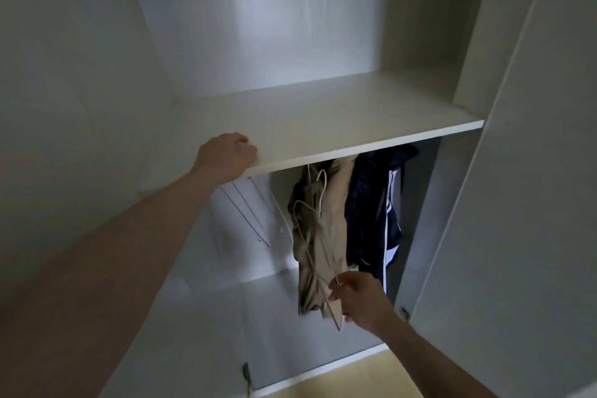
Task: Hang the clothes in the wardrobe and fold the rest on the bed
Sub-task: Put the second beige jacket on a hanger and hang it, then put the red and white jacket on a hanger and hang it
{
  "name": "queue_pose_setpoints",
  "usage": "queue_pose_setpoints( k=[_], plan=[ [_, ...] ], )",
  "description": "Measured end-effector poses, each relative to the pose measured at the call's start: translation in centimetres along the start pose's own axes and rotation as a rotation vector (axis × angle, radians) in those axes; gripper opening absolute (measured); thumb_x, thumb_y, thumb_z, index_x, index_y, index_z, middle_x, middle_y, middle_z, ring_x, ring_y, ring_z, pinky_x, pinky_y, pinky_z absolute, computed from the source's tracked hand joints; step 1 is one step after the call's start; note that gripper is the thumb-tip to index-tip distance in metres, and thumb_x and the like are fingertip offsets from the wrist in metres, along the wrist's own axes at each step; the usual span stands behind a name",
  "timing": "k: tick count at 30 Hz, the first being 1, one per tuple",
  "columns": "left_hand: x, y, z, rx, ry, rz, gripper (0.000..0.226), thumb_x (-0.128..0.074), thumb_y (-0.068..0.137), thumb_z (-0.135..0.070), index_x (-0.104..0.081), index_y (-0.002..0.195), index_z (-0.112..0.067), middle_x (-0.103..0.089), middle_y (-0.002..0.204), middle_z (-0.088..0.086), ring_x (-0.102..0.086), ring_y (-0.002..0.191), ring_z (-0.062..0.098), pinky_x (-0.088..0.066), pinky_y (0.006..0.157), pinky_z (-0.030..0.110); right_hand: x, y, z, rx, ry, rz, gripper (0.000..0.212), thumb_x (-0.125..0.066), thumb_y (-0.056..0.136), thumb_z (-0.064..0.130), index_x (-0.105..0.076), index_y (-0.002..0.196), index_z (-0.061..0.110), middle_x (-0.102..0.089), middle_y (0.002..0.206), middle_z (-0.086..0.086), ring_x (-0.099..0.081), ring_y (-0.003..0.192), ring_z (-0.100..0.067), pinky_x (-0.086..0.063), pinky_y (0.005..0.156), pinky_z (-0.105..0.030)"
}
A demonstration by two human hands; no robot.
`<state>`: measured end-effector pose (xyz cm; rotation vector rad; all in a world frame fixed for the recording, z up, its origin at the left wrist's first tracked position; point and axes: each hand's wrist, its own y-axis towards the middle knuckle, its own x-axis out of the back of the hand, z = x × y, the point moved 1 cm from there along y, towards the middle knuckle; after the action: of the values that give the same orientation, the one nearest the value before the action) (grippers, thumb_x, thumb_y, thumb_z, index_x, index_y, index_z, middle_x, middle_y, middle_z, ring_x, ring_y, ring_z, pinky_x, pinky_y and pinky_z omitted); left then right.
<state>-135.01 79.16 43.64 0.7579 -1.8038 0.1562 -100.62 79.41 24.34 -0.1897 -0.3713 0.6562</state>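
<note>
Right hand [357, 299] on hanger [318, 203] — hook hidden behind shelf [323, 126]

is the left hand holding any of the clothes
No, the left hand rests on the shelf edge; the right hand holds the hanger.

Head view, single: worn at head height, close before the open white wardrobe [533, 171], facing forward and downward past its white flat shelf [323, 126].
</note>
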Motion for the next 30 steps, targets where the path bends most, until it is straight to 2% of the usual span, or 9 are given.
queue_pose_setpoints(
  k=[2, 8, 11, 14, 18, 20, 23, 28, 30],
  plan=[
    [0.3, -0.4, -0.2, -0.05, -0.008, -0.042, 0.063, -0.044, 0.082, -0.056, -0.065, 0.131, -0.024, -0.063, 0.138, 0.006, -0.058, 0.125, 0.031, -0.042, 0.106, 0.037, 0.6, -2.8, -0.5, -0.001, -0.028, -0.033, 0.022, -0.056, 0.094, 0.004, -0.075, 0.086, 0.013, -0.078, 0.077, -0.003, -0.064, 0.051, -0.007, -0.051, 0.05, -0.025],
    [-1.0, -4.2, -3.8, -0.353, -0.093, -0.32, 0.039, -0.058, 0.087, -0.023, -0.064, 0.125, -0.014, -0.061, 0.133, 0.01, -0.054, 0.122, 0.037, -0.032, 0.112, 0.042, 2.9, -11.7, -2.7, 0.031, -0.149, -0.171, 0.022, -0.058, 0.1, 0.021, -0.077, 0.09, 0.028, -0.078, 0.083, 0.016, -0.046, 0.044, -0.008, -0.044, 0.05, -0.02],
    [-3.6, -8.7, -8.5, -0.384, -0.313, -0.401, 0.041, -0.061, 0.08, -0.009, -0.062, 0.121, -0.014, -0.058, 0.13, 0.007, -0.052, 0.121, 0.032, -0.033, 0.111, 0.04, 4.3, -16.5, -4.0, 0.001, -0.123, -0.24, 0.022, -0.058, 0.103, 0.027, -0.075, 0.089, 0.028, -0.078, 0.084, 0.017, -0.044, 0.04, -0.005, -0.041, 0.045, -0.017],
    [-6.8, -15.2, -12.4, -0.379, -0.587, -0.395, 0.037, -0.059, 0.078, -0.006, -0.062, 0.115, -0.015, -0.057, 0.124, 0.005, -0.053, 0.113, 0.023, -0.039, 0.1, 0.024, 6.2, -21.6, -5.5, -0.03, -0.12, -0.32, 0.025, -0.056, 0.104, 0.028, -0.075, 0.088, 0.029, -0.078, 0.086, 0.017, -0.042, 0.041, -0.004, -0.038, 0.045, -0.017],
    [-12.1, -24.3, -15.7, -0.267, -0.79, -0.042, 0.039, -0.061, 0.084, -0.002, -0.061, 0.118, -0.024, -0.054, 0.127, -0.004, -0.052, 0.117, 0.015, -0.045, 0.101, 0.033, 9.2, -29.8, -8.1, -0.086, -0.134, -0.418, 0.026, -0.054, 0.104, 0.03, -0.074, 0.087, 0.03, -0.078, 0.09, 0.018, -0.041, 0.042, -0.004, -0.036, 0.046, -0.017],
    [-14.7, -29.0, -17.3, -0.241, -0.761, 0.236, 0.043, -0.061, 0.087, -0.001, -0.061, 0.124, -0.023, -0.054, 0.13, -0.004, -0.052, 0.122, 0.015, -0.045, 0.103, 0.034, 10.7, -34.7, -9.8, -0.125, -0.126, -0.462, 0.026, -0.055, 0.104, 0.031, -0.075, 0.088, 0.03, -0.078, 0.092, 0.018, -0.043, 0.047, -0.006, -0.038, 0.05, -0.021],
    [-17.4, -36.1, -20.4, -0.371, -0.622, 0.502, 0.053, -0.065, 0.086, 0.002, -0.058, 0.136, -0.015, -0.055, 0.138, 0.006, -0.055, 0.122, 0.024, -0.044, 0.102, 0.034, 12.9, -42.8, -12.8, -0.172, -0.117, -0.541, 0.026, -0.055, 0.103, 0.031, -0.075, 0.086, 0.034, -0.077, 0.091, 0.019, -0.043, 0.052, -0.007, -0.037, 0.053, -0.021],
    [-20.0, -46.4, -25.5, -0.64, -0.413, 0.657, 0.069, -0.072, 0.089, -0.007, -0.044, 0.151, -0.014, -0.043, 0.156, 0.004, -0.037, 0.143, 0.023, -0.035, 0.114, 0.035, 15.4, -57.4, -18.7, -0.236, -0.101, -0.647, 0.02, -0.056, 0.1, 0.036, -0.074, 0.092, 0.035, -0.077, 0.092, 0.016, -0.041, 0.055, -0.007, -0.035, 0.051, -0.02],
    [-21.1, -52.9, -29.6, -0.74, -0.371, 0.686, 0.069, -0.072, 0.09, -0.011, -0.043, 0.152, -0.015, -0.042, 0.158, 0.004, -0.034, 0.147, 0.025, -0.031, 0.12, 0.042, 16.0, -66.3, -21.9, -0.268, -0.069, -0.723, 0.021, -0.055, 0.097, 0.041, -0.074, 0.094, 0.034, -0.076, 0.091, 0.014, -0.041, 0.057, -0.008, -0.036, 0.054, -0.024]
  ],
)
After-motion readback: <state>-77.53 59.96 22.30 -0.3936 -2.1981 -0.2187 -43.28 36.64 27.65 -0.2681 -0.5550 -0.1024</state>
